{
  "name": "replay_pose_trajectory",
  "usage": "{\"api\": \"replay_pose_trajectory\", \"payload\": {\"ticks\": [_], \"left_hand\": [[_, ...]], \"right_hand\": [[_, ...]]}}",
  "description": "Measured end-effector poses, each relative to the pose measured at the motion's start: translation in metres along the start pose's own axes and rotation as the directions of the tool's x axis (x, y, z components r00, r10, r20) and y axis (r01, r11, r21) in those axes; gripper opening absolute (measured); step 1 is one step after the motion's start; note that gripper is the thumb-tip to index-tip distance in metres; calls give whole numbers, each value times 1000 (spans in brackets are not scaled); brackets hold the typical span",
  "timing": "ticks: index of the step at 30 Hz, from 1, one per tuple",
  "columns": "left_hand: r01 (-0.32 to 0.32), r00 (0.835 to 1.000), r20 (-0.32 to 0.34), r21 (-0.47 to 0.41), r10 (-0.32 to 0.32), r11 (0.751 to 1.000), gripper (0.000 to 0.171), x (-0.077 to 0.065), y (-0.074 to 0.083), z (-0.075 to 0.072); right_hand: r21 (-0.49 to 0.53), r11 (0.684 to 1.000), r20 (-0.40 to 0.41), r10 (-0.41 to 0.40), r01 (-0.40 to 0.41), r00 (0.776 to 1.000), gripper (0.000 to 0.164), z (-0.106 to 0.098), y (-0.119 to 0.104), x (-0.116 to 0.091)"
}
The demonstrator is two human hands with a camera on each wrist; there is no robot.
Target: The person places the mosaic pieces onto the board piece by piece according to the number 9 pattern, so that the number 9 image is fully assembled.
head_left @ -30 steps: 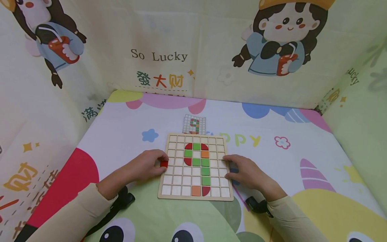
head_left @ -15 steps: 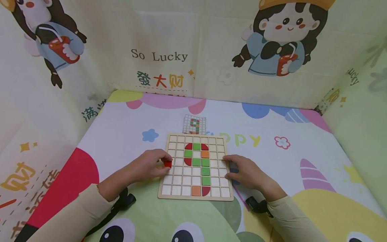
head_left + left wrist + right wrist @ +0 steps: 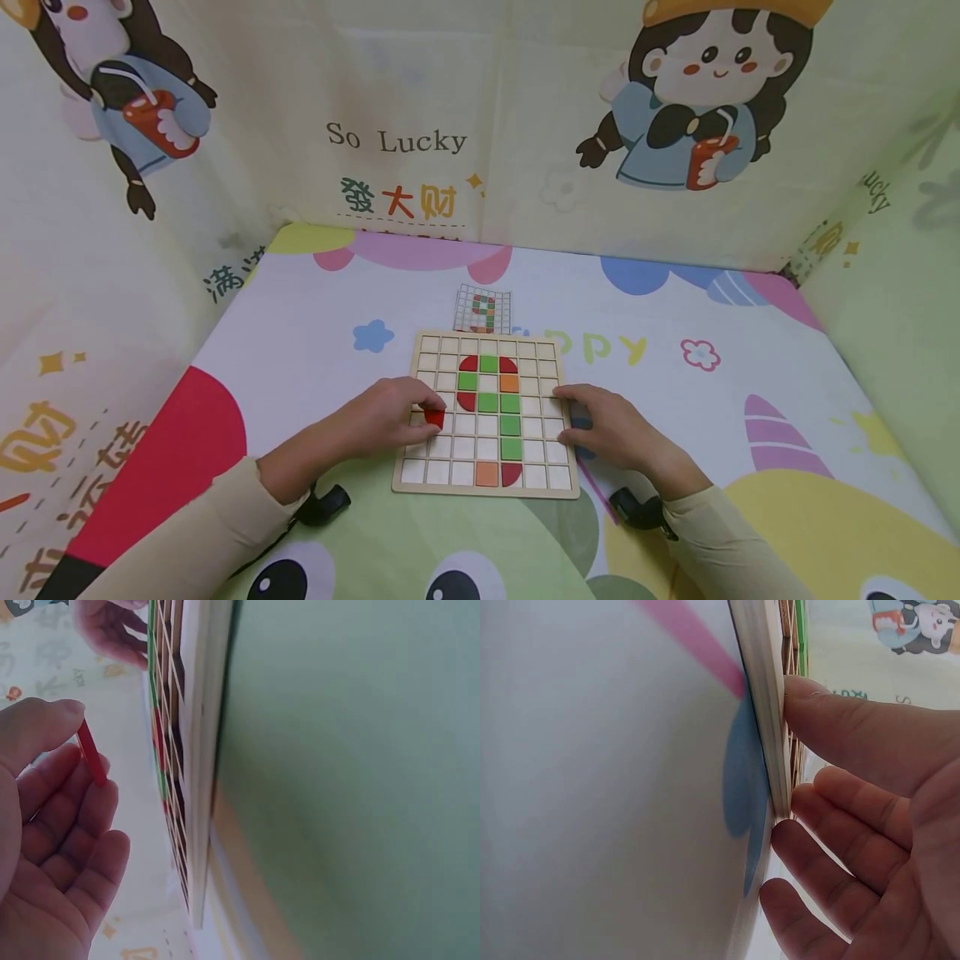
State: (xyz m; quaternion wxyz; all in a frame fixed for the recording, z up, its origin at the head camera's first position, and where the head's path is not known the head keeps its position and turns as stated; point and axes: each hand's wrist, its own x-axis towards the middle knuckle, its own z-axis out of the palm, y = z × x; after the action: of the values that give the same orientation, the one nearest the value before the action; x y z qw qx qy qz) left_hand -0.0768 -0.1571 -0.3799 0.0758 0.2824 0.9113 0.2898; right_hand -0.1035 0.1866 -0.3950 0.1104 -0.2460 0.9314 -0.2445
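Note:
My left hand (image 3: pixel 382 414) pinches a thin red tile (image 3: pixel 434 418) between thumb and fingertips, over the left part of a wooden grid board (image 3: pixel 485 493). In the left wrist view the tile (image 3: pixel 91 754) is seen edge-on, apart from the board's surface. Its outline is partly covered by the fingers. Set into the board are green squares (image 3: pixel 510 425), rounded dark red pieces (image 3: pixel 511 475) and orange squares (image 3: pixel 486 473), forming a shape like a 9. My right hand (image 3: pixel 611 423) rests against the board's right edge, thumb and fingertips touching it with the fingers relaxed.
Just behind the board lies a small printed grid card (image 3: pixel 482 308) with a similar coloured figure. The tabletop cloth (image 3: pixel 660 400) carries bright cartoon prints. Printed fabric walls (image 3: pixel 525 208) rise at the back and both sides.
My left hand has moved right, from the board's left edge to over its left squares, carrying the red tile. The right hand and the board have stayed in place.

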Motion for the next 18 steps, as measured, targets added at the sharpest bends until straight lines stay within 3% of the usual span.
{"api": "replay_pose_trajectory", "payload": {"ticks": [18], "left_hand": [[-42,998,43,40,40,998,23,6,17,7]], "right_hand": [[3,1000,15,11,-11,1000,56,0,0,1]]}}
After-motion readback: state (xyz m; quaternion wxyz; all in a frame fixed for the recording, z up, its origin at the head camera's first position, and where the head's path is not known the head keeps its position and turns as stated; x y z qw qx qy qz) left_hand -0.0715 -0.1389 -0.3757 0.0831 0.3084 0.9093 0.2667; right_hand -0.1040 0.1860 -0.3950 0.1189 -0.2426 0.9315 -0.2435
